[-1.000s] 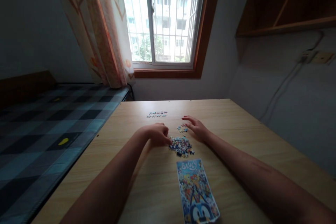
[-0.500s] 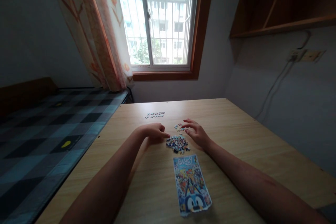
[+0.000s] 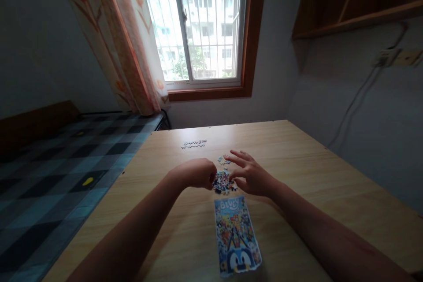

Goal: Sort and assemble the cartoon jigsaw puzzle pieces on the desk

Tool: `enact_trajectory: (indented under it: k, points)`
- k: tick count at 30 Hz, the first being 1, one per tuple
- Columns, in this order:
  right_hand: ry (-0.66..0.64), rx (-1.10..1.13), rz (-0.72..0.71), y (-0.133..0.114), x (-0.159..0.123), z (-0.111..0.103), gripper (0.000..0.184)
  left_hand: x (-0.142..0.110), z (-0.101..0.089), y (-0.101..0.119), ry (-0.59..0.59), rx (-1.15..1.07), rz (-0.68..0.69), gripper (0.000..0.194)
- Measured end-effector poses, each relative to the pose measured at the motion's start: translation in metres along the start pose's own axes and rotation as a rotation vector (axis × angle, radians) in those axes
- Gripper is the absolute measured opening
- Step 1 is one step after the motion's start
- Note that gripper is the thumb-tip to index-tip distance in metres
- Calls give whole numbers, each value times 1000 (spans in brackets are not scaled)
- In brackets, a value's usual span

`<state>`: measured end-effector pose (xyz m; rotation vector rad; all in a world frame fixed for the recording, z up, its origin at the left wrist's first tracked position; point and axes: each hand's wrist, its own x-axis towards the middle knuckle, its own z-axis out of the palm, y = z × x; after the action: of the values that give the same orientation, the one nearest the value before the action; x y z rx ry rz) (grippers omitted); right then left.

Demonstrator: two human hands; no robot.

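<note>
A pile of small jigsaw pieces (image 3: 224, 181) lies on the wooden table in front of me. At its left edge is my left hand (image 3: 200, 172), fingers curled down and closed; whatever they hold, if anything, is hidden. From the right, my right hand (image 3: 253, 174) reaches over the pile with its fingers spread, the lower ones at the pieces. Just beyond, a smaller group of pieces (image 3: 223, 159) sits near the right fingertips. Nearer to me lies a colourful picture sheet (image 3: 236, 233) lettered "BLUEY". Two short joined rows of pieces (image 3: 194, 144) rest farther back on the left.
The wooden table (image 3: 317, 211) reaches to the wall below a barred window (image 3: 208, 31). On the left stands a bed (image 3: 99, 154) with a checked cover, beside a curtain (image 3: 122, 44). A shelf (image 3: 350, 4) and a socket with a cable (image 3: 386, 58) are on the right wall.
My left hand has moved from a pointing pose to curled fingers at the pile's left edge. My right hand has come down and nearer, onto the pile's right side. The view has shifted slightly.
</note>
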<state>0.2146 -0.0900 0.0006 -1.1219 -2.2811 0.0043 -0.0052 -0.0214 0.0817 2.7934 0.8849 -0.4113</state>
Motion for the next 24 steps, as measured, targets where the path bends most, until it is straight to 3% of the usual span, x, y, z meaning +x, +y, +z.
enact_trajectory:
  k: [4,8,13,24]
  points:
    - [21,-43,42,8,1,-8,31,8,7,5,-12,-1,74,15]
    - [-121,49,56,7,0,-15,35,12,11,9,-8,-10,123,16]
    - [-243,114,71,-3,-2,-17,37,11,12,12,-18,7,123,21]
    - [-343,100,143,-3,-4,-21,22,8,3,7,3,18,94,20]
